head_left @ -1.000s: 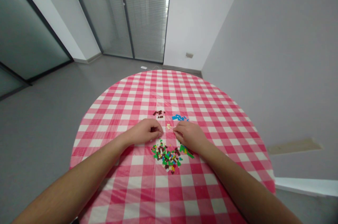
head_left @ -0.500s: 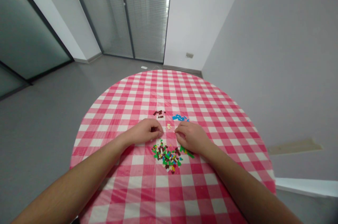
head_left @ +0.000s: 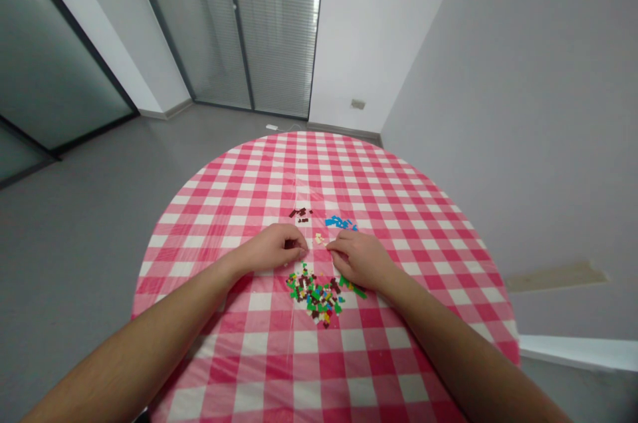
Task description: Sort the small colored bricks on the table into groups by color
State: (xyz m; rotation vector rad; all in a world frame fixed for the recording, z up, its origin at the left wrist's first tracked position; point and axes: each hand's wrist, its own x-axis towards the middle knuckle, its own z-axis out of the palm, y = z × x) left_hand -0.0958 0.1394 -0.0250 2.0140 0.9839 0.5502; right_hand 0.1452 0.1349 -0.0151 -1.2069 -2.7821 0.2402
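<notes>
Tiny plastic bricks are what my fingers are on. The main lot is a mixed heap of tiny plastic bricks [head_left: 314, 295] in green, dark brown, yellow, white and blue, right below my hands. My left hand [head_left: 272, 249] sits just beyond the heap's left side, fingers curled closed, pinching what looks like a dark brown plastic brick [head_left: 290, 244]. Hard to be sure, since my fingers hide most of it. My right hand [head_left: 359, 259] rests just beyond the heap's right side, fingers bunched, fingertips [head_left: 329, 244] pointing L. Can't tell if they hold anything.

Just past those fingertips, beyond the heap, is a small cluster of cream bricks [head_left: 319, 239]. Further beyond the heap are a patch of bright blue bricks [head_left: 341, 223] and, toward the L, a few dark brown bricks [head_left: 300, 213]. A strip of green and yellow bricks [head_left: 351, 286] lies just R of the heap, partly under my R hand.

The heap is on a round table with a pink-and-white gingham cover [head_left: 399, 223] under clear plastic. Past the table: grey floor [head_left: 84, 243], glass doors w/ blinds [head_left: 276, 30].
</notes>
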